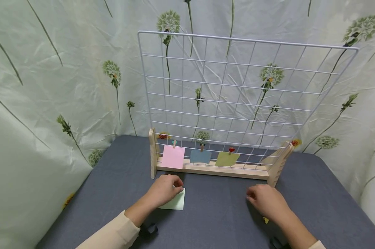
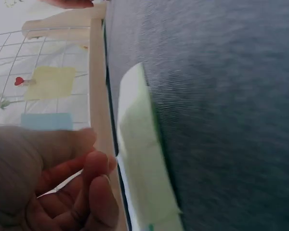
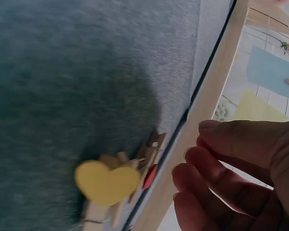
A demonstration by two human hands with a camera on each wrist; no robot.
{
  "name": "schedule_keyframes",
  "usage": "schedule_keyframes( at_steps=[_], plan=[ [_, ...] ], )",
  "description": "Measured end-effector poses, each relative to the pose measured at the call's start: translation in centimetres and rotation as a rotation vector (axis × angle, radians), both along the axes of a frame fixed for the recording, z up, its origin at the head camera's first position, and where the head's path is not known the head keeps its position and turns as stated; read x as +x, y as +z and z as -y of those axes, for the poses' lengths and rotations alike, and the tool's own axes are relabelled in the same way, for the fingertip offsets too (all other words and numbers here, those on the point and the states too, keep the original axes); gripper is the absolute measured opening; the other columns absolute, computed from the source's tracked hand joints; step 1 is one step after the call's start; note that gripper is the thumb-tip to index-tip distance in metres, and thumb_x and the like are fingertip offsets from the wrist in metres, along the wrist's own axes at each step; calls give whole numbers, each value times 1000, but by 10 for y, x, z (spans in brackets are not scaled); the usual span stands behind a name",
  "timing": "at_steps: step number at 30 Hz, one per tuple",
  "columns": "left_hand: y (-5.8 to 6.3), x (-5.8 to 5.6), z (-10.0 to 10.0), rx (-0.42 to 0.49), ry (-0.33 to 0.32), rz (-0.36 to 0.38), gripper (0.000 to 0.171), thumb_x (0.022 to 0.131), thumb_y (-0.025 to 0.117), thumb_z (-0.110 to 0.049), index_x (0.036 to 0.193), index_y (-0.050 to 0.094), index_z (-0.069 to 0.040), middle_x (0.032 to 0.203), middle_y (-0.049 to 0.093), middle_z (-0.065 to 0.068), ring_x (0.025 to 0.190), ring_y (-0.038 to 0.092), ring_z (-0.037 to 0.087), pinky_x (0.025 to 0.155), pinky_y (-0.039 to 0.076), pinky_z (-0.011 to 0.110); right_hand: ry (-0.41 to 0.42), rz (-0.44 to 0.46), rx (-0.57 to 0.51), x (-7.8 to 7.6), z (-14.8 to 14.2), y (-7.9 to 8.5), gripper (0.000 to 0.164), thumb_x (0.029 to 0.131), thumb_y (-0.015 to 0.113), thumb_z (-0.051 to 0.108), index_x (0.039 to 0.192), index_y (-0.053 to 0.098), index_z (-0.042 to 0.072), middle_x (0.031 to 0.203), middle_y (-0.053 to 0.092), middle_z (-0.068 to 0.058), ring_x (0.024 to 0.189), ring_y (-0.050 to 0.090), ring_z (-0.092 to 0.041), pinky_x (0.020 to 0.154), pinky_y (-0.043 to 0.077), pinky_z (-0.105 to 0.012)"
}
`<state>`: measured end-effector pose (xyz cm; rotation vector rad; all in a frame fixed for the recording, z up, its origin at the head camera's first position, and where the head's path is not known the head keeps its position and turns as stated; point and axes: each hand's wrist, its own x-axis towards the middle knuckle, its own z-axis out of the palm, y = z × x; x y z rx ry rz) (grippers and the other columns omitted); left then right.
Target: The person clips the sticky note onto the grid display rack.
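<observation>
A pale green sheet of paper (image 1: pixel 176 203) lies on the dark cloth, one part covered by my left hand (image 1: pixel 165 189). That hand's fingers are loosely curled, and the left wrist view shows no paper (image 2: pixel 142 144) pinched between thumb and fingers. My right hand (image 1: pixel 267 200) hovers in front of the grid's right foot, its fingers loosely bent around nothing. Beside it, several wooden clothespins lie in a small pile, one with a yellow heart (image 3: pixel 107 183) and one with a red heart (image 3: pixel 150 176); the hand mostly hides them in the head view.
A white wire grid (image 1: pixel 224 83) stands on a wooden base (image 1: pixel 212 170). Small clothespins hold a pink paper (image 1: pixel 173 157), a blue paper (image 1: pixel 200 157) and a yellow-green paper (image 1: pixel 227 159) on its lower rows. A flowered curtain (image 1: pixel 50 103) surrounds the table (image 1: pixel 218 214).
</observation>
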<state>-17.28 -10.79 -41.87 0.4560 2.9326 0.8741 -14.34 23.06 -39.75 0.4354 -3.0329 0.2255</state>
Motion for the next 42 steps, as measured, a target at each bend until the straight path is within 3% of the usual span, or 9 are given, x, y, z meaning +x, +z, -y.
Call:
schedule_keyframes(
  at_steps=[3,8,15,23,27,35,39,42],
  plan=[
    [-2,5,5,-9,-21,29,18,87,81,-19,102,75,-12,99,73,3,92,67,20,81,54,42,-9,10,-8,4,-4,-4,11,83,82,14,78,73,19,73,65,7,66,57,-7,60,48,-33],
    [-4,11,11,-28,-52,24,31,81,86,-21,107,73,-10,100,66,5,91,62,21,79,52,44,-32,55,-13,9,-11,-8,12,80,85,17,84,74,19,80,67,6,72,62,-10,66,52,-38],
    [-1,13,17,-67,8,78,49,77,90,-27,117,67,-12,103,63,7,89,63,21,76,52,43,-60,102,16,16,-22,-13,24,77,87,23,96,74,15,82,60,4,71,52,-10,64,46,-36],
    [0,16,30,-92,46,76,55,75,91,-34,116,62,-11,97,60,4,81,58,18,74,50,42,-94,122,15,23,-32,-17,29,76,89,25,98,72,15,87,57,0,72,54,-12,65,48,-37],
    [5,18,36,-109,52,95,56,75,91,-37,116,64,-11,104,61,7,83,58,20,78,51,44,-116,129,8,25,-37,-18,31,76,89,29,97,70,15,91,58,-3,74,56,-14,66,50,-40],
    [9,16,43,-159,77,145,63,69,95,-34,120,66,-10,112,59,12,85,59,25,78,51,46,-165,250,-29,27,-46,-17,40,76,87,43,98,67,16,89,57,-1,75,53,-14,64,46,-39],
    [7,15,44,-174,75,155,65,68,95,-31,121,67,-8,113,59,14,87,60,26,81,52,47,-173,315,-35,29,-49,-19,41,78,86,42,101,65,15,86,61,2,75,56,-13,64,48,-40],
    [7,14,45,-179,72,168,64,68,95,-31,121,67,-8,114,59,14,89,59,26,82,52,48,-166,313,-51,30,-50,-20,36,79,86,33,101,63,15,80,60,5,71,54,-12,62,46,-37]
  ],
)
